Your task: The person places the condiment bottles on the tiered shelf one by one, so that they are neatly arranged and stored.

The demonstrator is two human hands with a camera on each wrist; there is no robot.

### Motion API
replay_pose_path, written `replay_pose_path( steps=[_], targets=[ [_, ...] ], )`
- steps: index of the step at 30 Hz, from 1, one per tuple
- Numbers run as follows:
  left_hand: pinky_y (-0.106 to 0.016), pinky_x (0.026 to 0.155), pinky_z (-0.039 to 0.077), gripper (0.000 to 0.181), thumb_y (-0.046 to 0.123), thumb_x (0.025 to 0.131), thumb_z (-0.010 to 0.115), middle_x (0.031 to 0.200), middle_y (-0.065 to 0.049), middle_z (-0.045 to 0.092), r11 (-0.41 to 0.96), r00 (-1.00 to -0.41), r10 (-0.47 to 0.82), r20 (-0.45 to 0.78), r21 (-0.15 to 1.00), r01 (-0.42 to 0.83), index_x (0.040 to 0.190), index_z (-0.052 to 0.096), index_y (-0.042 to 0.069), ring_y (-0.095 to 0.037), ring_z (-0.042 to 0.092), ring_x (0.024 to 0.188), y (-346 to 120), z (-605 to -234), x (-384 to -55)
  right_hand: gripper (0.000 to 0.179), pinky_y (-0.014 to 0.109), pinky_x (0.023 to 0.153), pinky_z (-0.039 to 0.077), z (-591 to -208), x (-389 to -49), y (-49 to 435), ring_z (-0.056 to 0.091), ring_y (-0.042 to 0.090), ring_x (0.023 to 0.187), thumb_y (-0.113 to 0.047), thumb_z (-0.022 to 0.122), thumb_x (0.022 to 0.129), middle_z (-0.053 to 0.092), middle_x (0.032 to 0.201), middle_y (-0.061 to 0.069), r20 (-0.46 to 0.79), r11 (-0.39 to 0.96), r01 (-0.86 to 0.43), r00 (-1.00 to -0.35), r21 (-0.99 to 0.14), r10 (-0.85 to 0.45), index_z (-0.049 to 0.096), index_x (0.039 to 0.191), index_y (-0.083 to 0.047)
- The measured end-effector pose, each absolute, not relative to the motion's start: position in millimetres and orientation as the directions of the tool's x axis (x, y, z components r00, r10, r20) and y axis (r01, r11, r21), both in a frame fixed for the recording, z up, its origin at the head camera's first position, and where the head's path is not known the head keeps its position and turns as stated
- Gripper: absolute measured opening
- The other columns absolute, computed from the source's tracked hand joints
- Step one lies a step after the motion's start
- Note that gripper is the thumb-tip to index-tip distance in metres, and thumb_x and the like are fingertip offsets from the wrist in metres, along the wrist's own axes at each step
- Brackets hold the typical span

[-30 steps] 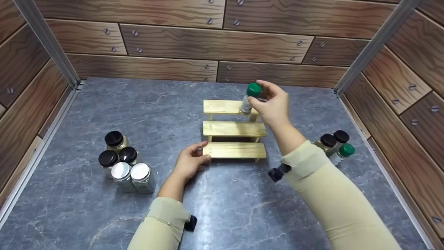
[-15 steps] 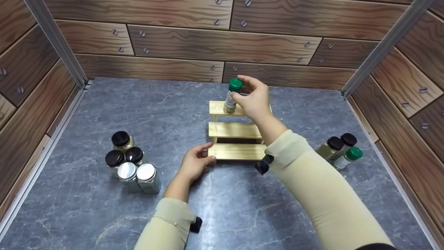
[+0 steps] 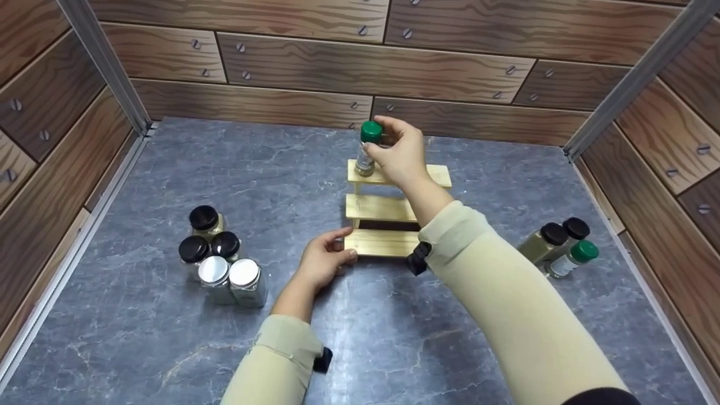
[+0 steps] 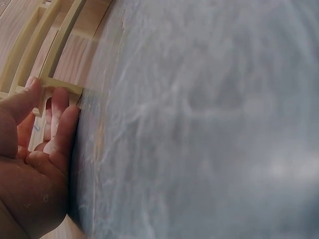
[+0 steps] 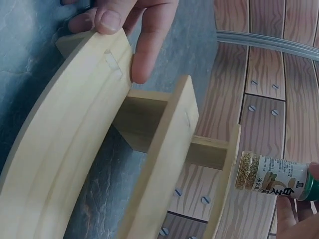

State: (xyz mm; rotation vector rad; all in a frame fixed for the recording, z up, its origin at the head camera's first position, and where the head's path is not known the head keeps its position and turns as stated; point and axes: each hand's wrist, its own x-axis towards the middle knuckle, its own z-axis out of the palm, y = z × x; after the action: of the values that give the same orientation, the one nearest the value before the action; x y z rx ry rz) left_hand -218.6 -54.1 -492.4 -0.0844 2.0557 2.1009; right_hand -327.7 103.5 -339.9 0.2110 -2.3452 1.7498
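A three-tier wooden step rack [image 3: 388, 243] stands mid-table. My left hand [image 3: 325, 260] grips the left end of its lowest step, thumb in front; the left wrist view shows the fingers [image 4: 62, 117] at that end. My right hand [image 3: 402, 149] pinches a green-capped spice jar [image 3: 365, 162] between thumb and fingers near the cap. The jar is upright at the left end of the top step, its base right at the board. In the right wrist view the jar [image 5: 271, 175] shows a printed label and small pale grains inside.
Left of the rack stand several jars: black-capped ones [image 3: 203, 217] behind, two silver-capped ones [image 3: 246, 274] in front. On the right are two black-capped jars [image 3: 554, 235] and another green-capped jar [image 3: 571, 260]. Wood-patterned walls [image 3: 292, 62] bound the table's back and sides.
My right hand has carried the green-capped jar leftward along the top step, from its right part to its left end. The left hand keeps its grip on the rack. The head view has shifted slightly.
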Motion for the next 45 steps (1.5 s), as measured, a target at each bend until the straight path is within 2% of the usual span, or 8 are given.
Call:
replay_pose_path(
  steps=[11, 20, 24, 29, 32, 37, 45],
  targets=[
    [-0.027, 0.059, 0.057, 0.053, -0.004, 0.095, 0.074, 0.1, -0.013, 0.068, -0.006, -0.971, 0.147, -0.187, 0.982, -0.19, 0.146, 0.062, 0.004, -0.02, 0.074, 0.082, -35, -493, -217, 0.052, 0.032, 0.091, 0.06, -348, -322, 125, 0.071, 0.027, 0.111, 0.002, 0.082, 0.089, 0.07, 0.127, 0.015, 0.278, 0.306, -0.257, -0.96, -0.917, 0.025, 0.067, 0.138, -0.004],
    [-0.027, 0.059, 0.057, 0.052, -0.001, 0.097, 0.073, 0.104, -0.015, 0.069, 0.02, -0.966, 0.177, -0.188, 0.982, -0.187, 0.147, 0.062, 0.005, -0.021, 0.075, 0.084, -27, -490, -218, 0.07, 0.038, 0.098, 0.055, -349, -311, 149, 0.064, 0.029, 0.116, -0.002, 0.088, 0.085, 0.068, 0.124, 0.014, 0.329, 0.332, -0.294, -0.943, -0.896, 0.054, 0.056, 0.147, -0.004],
    [-0.026, 0.058, 0.055, 0.053, -0.003, 0.097, 0.073, 0.106, -0.017, 0.072, 0.012, -0.965, 0.171, -0.198, 0.98, -0.199, 0.148, 0.061, 0.003, -0.02, 0.074, 0.082, -27, -492, -218, 0.064, 0.039, 0.104, 0.053, -349, -303, 167, 0.064, 0.03, 0.114, 0.002, 0.087, 0.084, 0.069, 0.122, 0.021, 0.395, 0.301, -0.355, -0.915, -0.885, 0.084, 0.058, 0.141, 0.003],
    [-0.027, 0.059, 0.055, 0.053, -0.002, 0.097, 0.073, 0.107, -0.017, 0.074, 0.012, -0.967, 0.156, -0.203, 0.979, -0.204, 0.148, 0.061, 0.004, -0.02, 0.073, 0.082, -32, -494, -219, 0.055, 0.038, 0.097, 0.058, -350, -289, 203, 0.066, 0.023, 0.107, 0.007, 0.085, 0.083, 0.07, 0.118, 0.024, 0.459, 0.301, -0.398, -0.872, -0.867, 0.17, 0.062, 0.132, 0.006],
    [-0.029, 0.06, 0.057, 0.053, -0.003, 0.096, 0.073, 0.109, -0.018, 0.074, 0.003, -0.969, 0.135, -0.207, 0.978, -0.209, 0.148, 0.061, 0.004, -0.022, 0.074, 0.084, -38, -495, -217, 0.05, 0.032, 0.091, 0.06, -353, -280, 229, 0.067, 0.019, 0.104, 0.009, 0.083, 0.082, 0.072, 0.113, 0.02, 0.471, 0.3, -0.398, -0.852, -0.867, 0.229, 0.064, 0.128, 0.006],
    [-0.03, 0.061, 0.059, 0.054, -0.003, 0.096, 0.074, 0.109, -0.018, 0.075, -0.002, -0.973, 0.106, -0.207, 0.978, -0.208, 0.148, 0.061, 0.003, -0.023, 0.074, 0.084, -50, -497, -214, 0.042, 0.024, 0.086, 0.06, -354, -266, 275, 0.071, 0.02, 0.101, 0.013, 0.081, 0.08, 0.075, 0.103, 0.008, 0.503, 0.287, -0.421, -0.792, -0.86, 0.345, 0.069, 0.12, 0.006],
    [-0.03, 0.059, 0.059, 0.055, -0.004, 0.095, 0.074, 0.103, -0.016, 0.075, -0.006, -0.975, 0.107, -0.196, 0.98, -0.198, 0.148, 0.06, 0.002, -0.022, 0.074, 0.084, -55, -494, -214, 0.024, 0.018, 0.08, 0.057, -360, -223, 355, 0.071, 0.011, 0.091, 0.011, 0.077, 0.086, 0.075, 0.094, -0.008, 0.523, 0.349, -0.39, -0.667, -0.852, 0.53, 0.074, 0.109, 0.005]
  ],
)
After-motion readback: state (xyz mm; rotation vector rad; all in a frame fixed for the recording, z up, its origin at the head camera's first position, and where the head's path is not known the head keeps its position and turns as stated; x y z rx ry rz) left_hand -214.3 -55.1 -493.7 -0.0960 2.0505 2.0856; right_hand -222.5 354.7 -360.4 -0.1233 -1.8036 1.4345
